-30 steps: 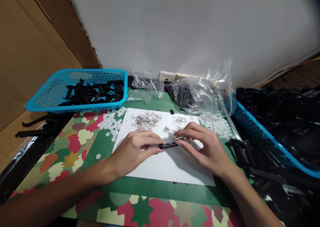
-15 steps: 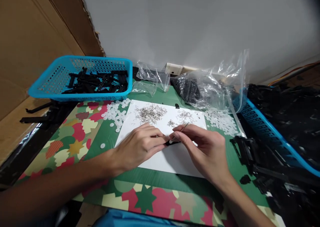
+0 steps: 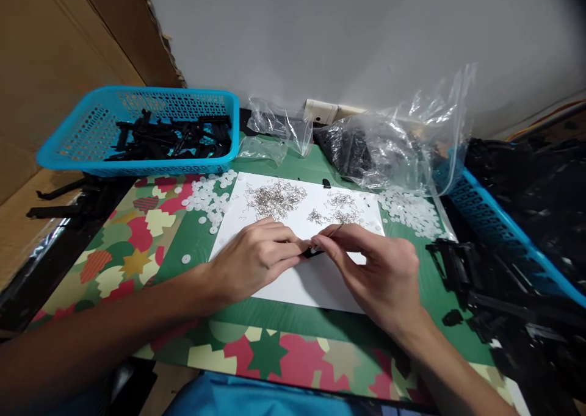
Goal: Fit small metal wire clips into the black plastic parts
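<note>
Above the white paper my left hand pinches a small black plastic part, mostly covered by fingers. My right hand is closed at the same part, with a thin metal tool like tweezers between thumb and forefinger. Something small and whitish shows at the fingertips, too small to name. Just beyond the hands lie a large pile of tiny bent wire pieces and a smaller wire pile.
White plastic discs lie in a left group and a right group. A blue basket of black parts stands back left; another blue basket is at right. Clear bags lie behind, loose black parts at right.
The view has shifted slightly, so the basket and paper sit a little higher. Both hands stay together at the black part, with only slight finger movement.
</note>
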{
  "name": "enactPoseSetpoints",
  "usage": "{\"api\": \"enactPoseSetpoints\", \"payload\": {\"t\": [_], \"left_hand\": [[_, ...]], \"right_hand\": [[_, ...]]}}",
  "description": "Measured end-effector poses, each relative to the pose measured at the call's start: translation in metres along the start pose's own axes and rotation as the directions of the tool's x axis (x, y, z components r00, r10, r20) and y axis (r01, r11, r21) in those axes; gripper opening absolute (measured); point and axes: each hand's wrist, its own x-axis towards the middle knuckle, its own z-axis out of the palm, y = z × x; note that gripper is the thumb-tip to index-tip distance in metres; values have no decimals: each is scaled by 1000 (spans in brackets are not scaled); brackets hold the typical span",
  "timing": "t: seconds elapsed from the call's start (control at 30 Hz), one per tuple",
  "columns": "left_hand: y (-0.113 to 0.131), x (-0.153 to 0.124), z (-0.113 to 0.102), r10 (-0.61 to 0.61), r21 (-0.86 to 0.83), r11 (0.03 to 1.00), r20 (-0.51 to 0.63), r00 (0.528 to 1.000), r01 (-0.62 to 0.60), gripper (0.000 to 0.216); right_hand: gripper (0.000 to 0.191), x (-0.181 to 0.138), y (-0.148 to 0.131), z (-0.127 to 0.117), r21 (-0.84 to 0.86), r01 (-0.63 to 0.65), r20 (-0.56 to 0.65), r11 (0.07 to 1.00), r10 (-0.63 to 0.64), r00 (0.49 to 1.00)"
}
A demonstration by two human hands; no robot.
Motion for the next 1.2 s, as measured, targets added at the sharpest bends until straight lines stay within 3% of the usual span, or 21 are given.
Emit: {"api": "enactPoseSetpoints", "payload": {"t": [0.37, 0.93, 1.13, 1.2], "left_hand": [[1, 1, 0, 42, -12, 999, -32, 999, -42, 16], [0, 3, -1, -9, -51, 999, -35, 999, 7, 21], [2, 2, 0, -67, -97, 993, -59, 996, 61, 19], [3, 2, 0, -96, -127, 988, -102, 990, 83, 17]], "right_hand": [[10, -3, -2, 3, -110, 99, -17, 989, -101, 995], [10, -15, 2, 14, -204, 160, -92, 966, -181, 979], [11, -15, 1, 16, -90, 116, -171, 989, -130, 977], [13, -10, 1, 9, -7, 74, -252, 997, -73, 965]]}}
